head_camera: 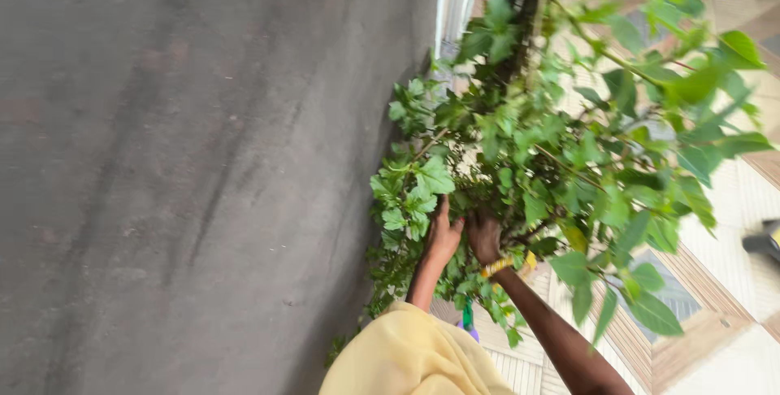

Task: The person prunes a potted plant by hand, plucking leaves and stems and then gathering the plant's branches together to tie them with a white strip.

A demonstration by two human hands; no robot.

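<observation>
While both the left hand (444, 236) and right hand (485, 236) clenched stems inside the leafy green shrub (561, 151), a stem might have snapped under strain.

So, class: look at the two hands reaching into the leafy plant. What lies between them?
In the head view, only a narrow gap with green leaves and thin stems of the plant separates the left hand and right hand.

We are looking through a single camera worn on the head, and it is pointing downward and forward along both arms. The picture is sitting turned on its side, so the grey pavement (187, 175) is filling the left half while the tiled floor (731, 216) is running down the right. We are viewing the leafy bush (561, 143) from close range, within arm's reach, its nearest leaves blurring.
</observation>
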